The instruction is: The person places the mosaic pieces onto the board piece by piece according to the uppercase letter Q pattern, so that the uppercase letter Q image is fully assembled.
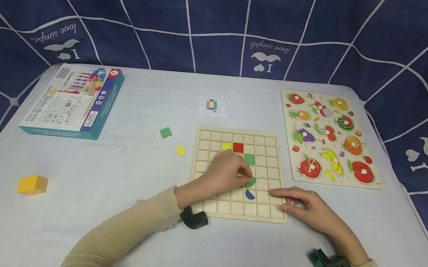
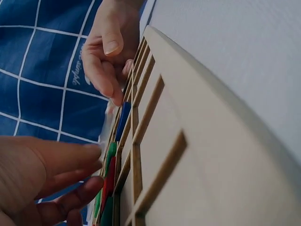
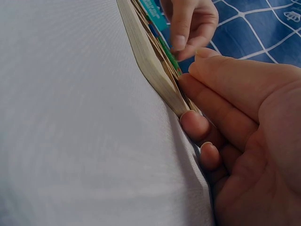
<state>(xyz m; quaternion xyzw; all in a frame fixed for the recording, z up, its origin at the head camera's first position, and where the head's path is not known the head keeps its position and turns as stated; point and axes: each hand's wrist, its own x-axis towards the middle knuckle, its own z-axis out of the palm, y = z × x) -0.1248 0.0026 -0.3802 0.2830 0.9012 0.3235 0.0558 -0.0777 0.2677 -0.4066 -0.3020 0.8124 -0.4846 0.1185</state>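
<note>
A wooden grid board [image 1: 224, 207] lies flat on the table. In its cells are a yellow piece [image 1: 227, 146], a red square [image 1: 238, 147], a green square [image 1: 250, 159], a round-edged green piece [image 1: 250, 183] and a blue curved piece [image 1: 250, 195]. My left hand [image 1: 225, 171] reaches over the board, fingertips right at the round-edged green piece; in the left wrist view a gap shows between thumb and fingers. It partly hides a red piece [image 2: 108, 176]. My right hand [image 1: 306, 206] touches the board's right edge with its fingertips, fingers relaxed.
Left of the board lie a loose green square [image 1: 165, 132] and a yellow piece [image 1: 181, 151]. A pattern card [image 1: 219, 109] sits behind it. A fruit puzzle [image 1: 290, 155] is at the right, a flat box [image 1: 110, 104] at the back left, a yellow block [image 1: 32, 185] at the left.
</note>
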